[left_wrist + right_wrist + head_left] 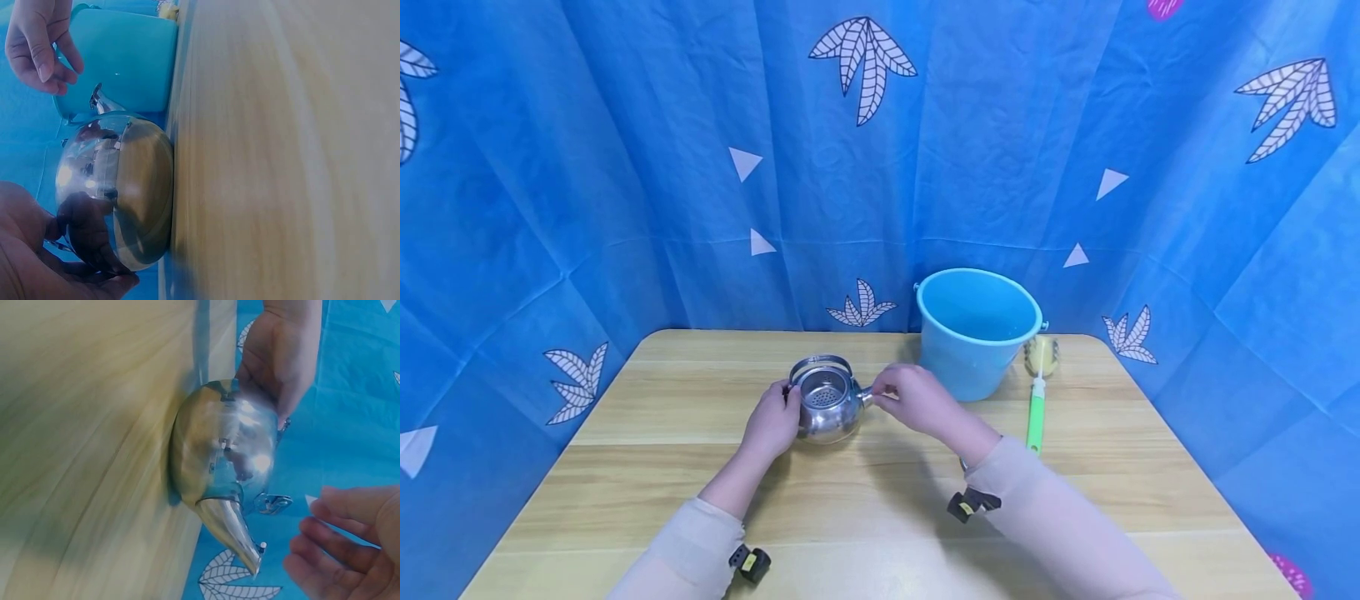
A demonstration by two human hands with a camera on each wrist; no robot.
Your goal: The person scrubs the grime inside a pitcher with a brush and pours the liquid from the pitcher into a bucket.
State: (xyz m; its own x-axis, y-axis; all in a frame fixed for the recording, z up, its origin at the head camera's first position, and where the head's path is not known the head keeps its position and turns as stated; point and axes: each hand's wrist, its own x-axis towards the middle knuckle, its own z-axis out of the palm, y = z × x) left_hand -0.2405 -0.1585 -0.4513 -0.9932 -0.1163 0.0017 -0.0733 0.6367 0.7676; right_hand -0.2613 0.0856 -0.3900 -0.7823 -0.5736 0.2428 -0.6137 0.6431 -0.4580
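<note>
A shiny steel teapot (831, 427) stands on the table without a lid, a perforated strainer (824, 394) showing inside its mouth. Its bail handle (822, 360) leans toward the far side. My left hand (775, 421) grips the pot's left side, thumb near the rim and fingers curled under the body in the left wrist view. The spout (228, 532) points right, toward my right hand (917, 402). That hand hovers by the spout tip with loosely bent fingers (331, 534); in the right wrist view a gap separates them from the spout, and they hold nothing.
A light blue bucket (973, 371) stands behind my right hand at the back of the table. Right of it lies a brush with a green handle (1036, 417), partly hidden by my right sleeve. A blue patterned curtain (880, 208) hangs around the wooden table (850, 517).
</note>
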